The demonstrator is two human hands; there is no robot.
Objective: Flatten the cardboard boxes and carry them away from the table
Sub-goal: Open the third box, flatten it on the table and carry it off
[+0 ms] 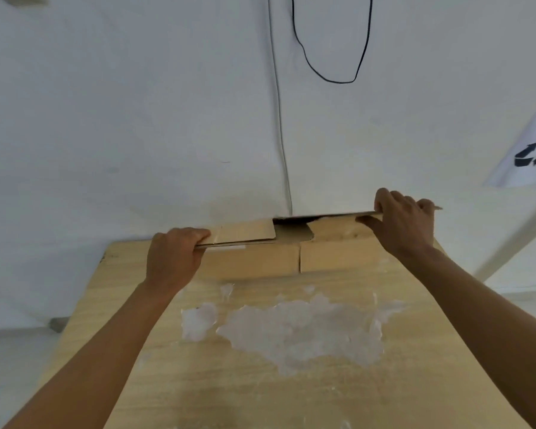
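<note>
A flattened brown cardboard box (248, 233) is held nearly level above the far end of the wooden table (198, 382), seen almost edge-on. My left hand (174, 258) pinches its left edge, thumb on top. My right hand (406, 224) grips its right edge, fingers over the top and thumb beneath. Two lower flaps (260, 261) hang down from the box toward the table. A dark gap shows in the middle between the folded layers.
The table top carries a large white worn patch (297, 329). A white wall stands right behind the table, with a white cable (280, 119) and a black cable loop (331, 57). A white sheet with black marks (529, 150) hangs at the right.
</note>
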